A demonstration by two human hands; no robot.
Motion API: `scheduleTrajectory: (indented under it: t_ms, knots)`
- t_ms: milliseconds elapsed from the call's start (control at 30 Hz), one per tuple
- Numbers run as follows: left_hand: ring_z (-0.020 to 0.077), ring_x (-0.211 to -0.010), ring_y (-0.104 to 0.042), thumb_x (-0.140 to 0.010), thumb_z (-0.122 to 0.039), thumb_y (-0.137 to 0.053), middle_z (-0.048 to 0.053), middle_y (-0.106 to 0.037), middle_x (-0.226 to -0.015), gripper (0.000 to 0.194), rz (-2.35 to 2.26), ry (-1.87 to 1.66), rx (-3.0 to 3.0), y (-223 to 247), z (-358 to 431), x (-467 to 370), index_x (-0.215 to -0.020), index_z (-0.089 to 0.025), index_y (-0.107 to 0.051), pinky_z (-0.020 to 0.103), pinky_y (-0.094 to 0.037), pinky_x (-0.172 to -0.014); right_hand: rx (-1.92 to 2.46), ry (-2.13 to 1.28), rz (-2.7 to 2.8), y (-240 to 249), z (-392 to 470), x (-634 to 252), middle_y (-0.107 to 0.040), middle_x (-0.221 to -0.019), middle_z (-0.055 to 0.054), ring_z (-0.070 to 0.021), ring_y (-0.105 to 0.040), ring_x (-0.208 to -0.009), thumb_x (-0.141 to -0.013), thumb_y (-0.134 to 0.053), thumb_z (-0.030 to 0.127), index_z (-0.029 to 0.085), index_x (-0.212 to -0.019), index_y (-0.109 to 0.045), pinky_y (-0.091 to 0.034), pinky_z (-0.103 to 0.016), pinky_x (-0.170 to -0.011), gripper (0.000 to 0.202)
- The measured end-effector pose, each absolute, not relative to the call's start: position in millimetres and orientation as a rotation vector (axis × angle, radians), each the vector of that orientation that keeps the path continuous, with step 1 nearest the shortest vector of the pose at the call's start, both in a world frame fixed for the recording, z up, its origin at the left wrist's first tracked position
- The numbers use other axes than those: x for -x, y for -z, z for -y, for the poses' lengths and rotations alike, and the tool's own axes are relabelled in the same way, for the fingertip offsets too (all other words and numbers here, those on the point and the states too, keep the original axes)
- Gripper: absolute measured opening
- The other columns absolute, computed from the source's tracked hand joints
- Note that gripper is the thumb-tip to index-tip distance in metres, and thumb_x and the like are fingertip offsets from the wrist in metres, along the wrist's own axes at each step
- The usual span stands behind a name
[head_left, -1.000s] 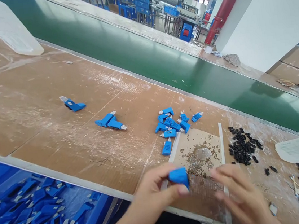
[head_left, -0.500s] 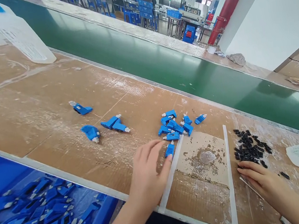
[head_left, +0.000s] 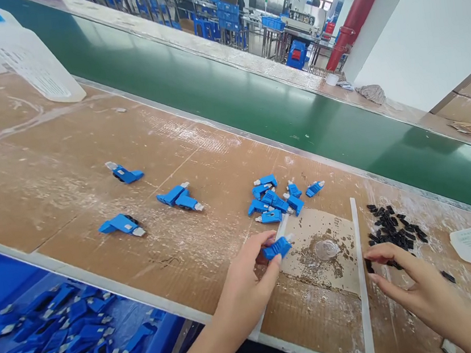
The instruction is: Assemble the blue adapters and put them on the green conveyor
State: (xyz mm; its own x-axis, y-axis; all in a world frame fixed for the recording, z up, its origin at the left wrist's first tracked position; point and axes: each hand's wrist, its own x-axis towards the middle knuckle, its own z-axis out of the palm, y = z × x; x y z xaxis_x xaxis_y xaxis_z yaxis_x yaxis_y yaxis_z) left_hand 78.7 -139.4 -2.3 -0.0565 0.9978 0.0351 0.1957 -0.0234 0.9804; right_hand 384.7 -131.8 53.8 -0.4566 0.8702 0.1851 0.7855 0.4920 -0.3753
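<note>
My left hand (head_left: 254,274) is closed on a blue plastic part (head_left: 277,248) with a pale tip, lifted beside the cardboard pad. My right hand (head_left: 411,278) pinches a small black piece (head_left: 369,266) between thumb and fingers, to the right of the pad. Just behind it lies a heap of black pieces (head_left: 391,226). Beyond my left hand several blue parts form a cluster (head_left: 270,198). More blue parts lie apart on the left: a touching pair (head_left: 179,197), one near the front (head_left: 122,225) and one farther back (head_left: 126,174).
The cardboard pad (head_left: 302,231) carries a wet, shiny patch and lies between white tape strips (head_left: 361,275). A blue bin (head_left: 161,337) full of blue parts stands at lower left. White bottles (head_left: 48,70) are at upper left. A green conveyor belt (head_left: 208,94) runs behind the worktable.
My left hand has lifted the blue part and shifted slightly right. My right hand has drawn a black piece leftward from the heap. The front-left blue part has come to rest in another position.
</note>
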Motion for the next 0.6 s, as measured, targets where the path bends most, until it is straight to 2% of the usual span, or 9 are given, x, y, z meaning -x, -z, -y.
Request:
scheduleTrajectory:
  t_ms: [100,200,300,500,600]
  knots:
    - [0.0229,-0.098,-0.066,-0.077,-0.030,-0.071,0.010,-0.071,-0.105,0.041,-1.026,-1.138,-0.831,-4,145,-86,-0.115,-0.018,-0.066,0.034,-0.053,-0.085,1.293,-0.404,2.376,-63,126,-355,-0.070,-0.105,-0.004,-0.0178,-0.070,-0.093,-0.094,-0.058,0.026,0.026,-0.115,-0.057,-0.058,-0.026,-0.082,0.021]
    - [0.0196,-0.094,-0.065,-0.071,-0.031,-0.080,0.006,-0.073,-0.099,0.038,-0.844,-1.095,-0.585,-2,149,-92,-0.105,-0.019,-0.070,0.031,-0.051,-0.087,1.202,-0.446,2.435,-65,114,-334,-0.070,-0.105,-0.004,-0.0177,-0.069,-0.097,-0.096,-0.056,0.024,0.026,-0.116,-0.057,-0.057,-0.028,-0.085,0.020]
    - [0.0174,-0.090,-0.064,-0.067,-0.031,-0.085,0.004,-0.074,-0.093,0.035,-0.787,-1.087,-0.525,2,150,-93,-0.098,-0.019,-0.072,0.029,-0.050,-0.085,1.163,-0.439,2.499,-62,104,-327,-0.069,-0.102,-0.005,-0.0191,-0.068,-0.096,-0.097,-0.055,0.024,0.026,-0.113,-0.059,-0.057,-0.030,-0.083,0.017]
    - [0.0160,-0.089,-0.062,-0.068,-0.029,-0.084,0.002,-0.072,-0.091,0.032,-0.761,-1.096,-0.456,0,150,-91,-0.096,-0.020,-0.072,0.029,-0.048,-0.085,1.135,-0.373,2.558,-59,95,-327,-0.070,-0.096,-0.005,-0.0207,-0.067,-0.093,-0.099,-0.054,0.029,0.024,-0.108,-0.062,-0.057,-0.032,-0.078,0.014]
    - [0.0157,-0.087,-0.062,-0.067,-0.028,-0.085,0.002,-0.072,-0.089,0.032,-0.751,-1.094,-0.446,0,150,-91,-0.094,-0.019,-0.072,0.028,-0.048,-0.084,1.068,-0.279,2.600,-60,93,-325,-0.071,-0.094,-0.005,-0.0213,-0.067,-0.092,-0.099,-0.052,0.025,0.025,-0.107,-0.064,-0.057,-0.032,-0.078,0.014]
